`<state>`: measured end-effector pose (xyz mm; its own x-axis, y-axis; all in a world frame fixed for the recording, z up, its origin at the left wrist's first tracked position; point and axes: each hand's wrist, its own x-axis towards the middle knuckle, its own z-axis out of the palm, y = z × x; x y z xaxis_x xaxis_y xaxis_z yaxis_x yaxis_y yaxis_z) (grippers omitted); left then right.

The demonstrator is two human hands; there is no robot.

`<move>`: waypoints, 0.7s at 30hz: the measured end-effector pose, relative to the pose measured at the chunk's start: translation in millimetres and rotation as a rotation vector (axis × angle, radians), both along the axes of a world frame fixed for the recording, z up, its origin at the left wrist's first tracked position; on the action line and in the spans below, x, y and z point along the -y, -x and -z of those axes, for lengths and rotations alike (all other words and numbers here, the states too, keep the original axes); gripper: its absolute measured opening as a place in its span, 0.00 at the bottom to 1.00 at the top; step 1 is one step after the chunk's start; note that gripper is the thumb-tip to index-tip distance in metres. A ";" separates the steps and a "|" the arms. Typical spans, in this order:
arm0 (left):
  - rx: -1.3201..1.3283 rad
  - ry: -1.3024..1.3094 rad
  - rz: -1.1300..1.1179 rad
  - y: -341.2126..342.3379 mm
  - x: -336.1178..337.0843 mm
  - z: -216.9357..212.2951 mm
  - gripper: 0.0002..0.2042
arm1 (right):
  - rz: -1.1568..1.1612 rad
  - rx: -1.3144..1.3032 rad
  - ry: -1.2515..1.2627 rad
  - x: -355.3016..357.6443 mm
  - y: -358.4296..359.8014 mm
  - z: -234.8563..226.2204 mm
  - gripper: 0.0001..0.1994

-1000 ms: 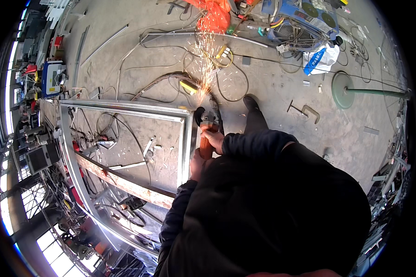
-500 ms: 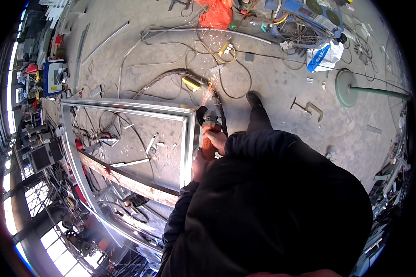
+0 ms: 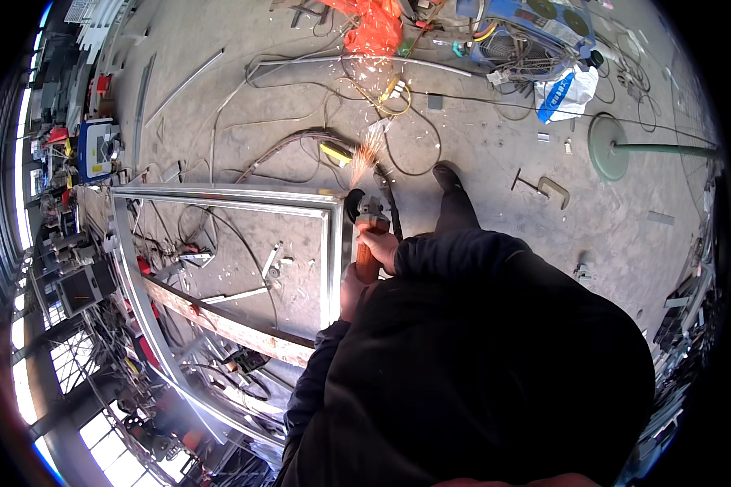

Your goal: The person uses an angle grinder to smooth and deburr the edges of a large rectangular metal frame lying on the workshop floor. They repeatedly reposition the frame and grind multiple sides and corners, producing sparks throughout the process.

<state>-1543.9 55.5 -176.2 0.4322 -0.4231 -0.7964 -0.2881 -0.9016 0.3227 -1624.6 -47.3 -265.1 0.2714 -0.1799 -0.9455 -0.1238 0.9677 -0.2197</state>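
An orange angle grinder [image 3: 368,258] is in both my hands, its grey head [image 3: 371,207] pointing away from me. My left hand [image 3: 352,288] wraps the rear of its body, and my right hand [image 3: 379,248] grips it nearer the head. The dark disc guard [image 3: 352,204] lies against the right outer side of a silver metal frame [image 3: 331,256], close to its far right corner. Orange sparks [image 3: 368,156] spray from there, away from me across the floor. The exact contact of disc and metal is hidden by the guard.
A rusty beam [image 3: 227,323] runs beneath the frame. Cables and a yellow-black object [image 3: 335,152] lie on the floor beyond. Farther off are orange cloth [image 3: 374,32], a blue machine [image 3: 528,40] and a white-blue bag [image 3: 567,94]. At right lie a clamp [image 3: 554,191] and a green round base [image 3: 607,148].
The view has shifted slightly, so the frame's far side sits a little lower in the picture. Both hands keep their hold on the grinder, and the sparks continue.
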 end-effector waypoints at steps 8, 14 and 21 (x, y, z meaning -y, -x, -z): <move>-0.010 -0.021 0.021 -3.3 -2.9 -2.5 0.40 | 0.037 0.009 0.041 -5.5 -4.5 3.5 0.22; 0.015 -0.014 0.024 -0.7 -5.2 -0.1 0.38 | 0.046 0.009 0.040 -10.3 -3.9 8.7 0.22; -0.007 0.050 0.008 -1.8 -12.2 3.9 0.41 | -0.017 -0.014 -0.046 -9.8 -3.3 13.9 0.22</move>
<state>-1542.2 67.7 -180.1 0.4234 -0.4659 -0.7770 -0.2927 -0.8820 0.3693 -1621.3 -37.4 -278.9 0.2604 -0.1320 -0.9564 -0.1435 0.9743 -0.1735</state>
